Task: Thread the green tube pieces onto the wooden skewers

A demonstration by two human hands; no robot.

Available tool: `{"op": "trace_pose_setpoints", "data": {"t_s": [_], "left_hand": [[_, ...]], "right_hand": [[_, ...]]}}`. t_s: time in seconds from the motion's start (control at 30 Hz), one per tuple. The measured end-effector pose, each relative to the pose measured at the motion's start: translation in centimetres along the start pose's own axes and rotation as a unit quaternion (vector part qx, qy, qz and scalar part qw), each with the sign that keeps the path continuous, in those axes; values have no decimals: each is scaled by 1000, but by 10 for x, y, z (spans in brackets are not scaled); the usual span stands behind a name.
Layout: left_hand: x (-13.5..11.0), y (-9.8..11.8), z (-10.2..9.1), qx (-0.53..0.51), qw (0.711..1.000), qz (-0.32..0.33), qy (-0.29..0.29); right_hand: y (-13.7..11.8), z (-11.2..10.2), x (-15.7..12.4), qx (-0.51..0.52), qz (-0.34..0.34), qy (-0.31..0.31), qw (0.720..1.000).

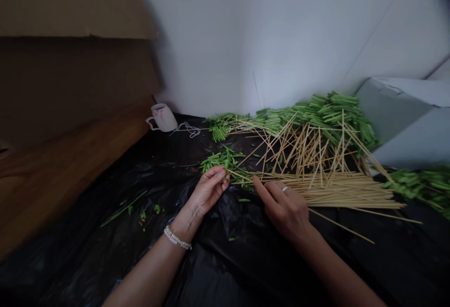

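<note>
My left hand (pixel 210 188), with a beaded bracelet at the wrist, pinches a small piece of green stem (pixel 227 162) between thumb and fingers. A thin wooden skewer (pixel 241 175) meets it there; whether its tip is inside the stem is too small to tell. My right hand (pixel 285 206), wearing a ring, is closed around that skewer, whose far end seems to stick out behind the palm. Just beyond the left hand lies a small heap of cut green stems (pixel 212 160). Beside the right hand, many loose skewers (pixel 344 190) lie in a flat pile.
More skewers (pixel 295 152) lie crisscrossed before a long bank of green stems (pixel 326 112) along the white wall. A mug (pixel 164 117) and white string (pixel 191 130) sit back left. A grey-white box (pixel 397 115) stands right, cardboard (pixel 70 72) left. Black plastic sheeting (pixel 87 260) covers the surface.
</note>
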State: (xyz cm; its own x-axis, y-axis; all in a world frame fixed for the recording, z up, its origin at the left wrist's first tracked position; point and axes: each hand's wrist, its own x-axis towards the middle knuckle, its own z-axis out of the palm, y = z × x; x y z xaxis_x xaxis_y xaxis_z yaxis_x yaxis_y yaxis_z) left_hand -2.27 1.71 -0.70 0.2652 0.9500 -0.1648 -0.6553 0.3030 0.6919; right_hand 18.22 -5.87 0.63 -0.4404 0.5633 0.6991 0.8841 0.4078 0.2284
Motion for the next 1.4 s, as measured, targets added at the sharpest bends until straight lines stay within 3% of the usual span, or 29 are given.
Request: {"op": "trace_pose_setpoints", "data": {"t_s": [0.3,0.57,1.03,1.17,1.3,1.4], "left_hand": [[2,6,-2,40,999,15,-6],[-1,10,-4,105,994,-21,-24],[-12,-11,11,148,986,-40,-62],[-11,-9,12,160,986,-7,-43],[-3,9,5,158,986,51,-2],[4,25,-6,269,950,143,70]], "right_hand": [[1,-4,2,21,-9,-2,1000],[0,-5,2,40,-16,8,999],[-16,-3,8,16,-6,15,1000],[-14,-3,7,15,-10,-15,1000],[-6,0,4,6,14,-3,1000],[0,2,1,-16,37,6,999]]}}
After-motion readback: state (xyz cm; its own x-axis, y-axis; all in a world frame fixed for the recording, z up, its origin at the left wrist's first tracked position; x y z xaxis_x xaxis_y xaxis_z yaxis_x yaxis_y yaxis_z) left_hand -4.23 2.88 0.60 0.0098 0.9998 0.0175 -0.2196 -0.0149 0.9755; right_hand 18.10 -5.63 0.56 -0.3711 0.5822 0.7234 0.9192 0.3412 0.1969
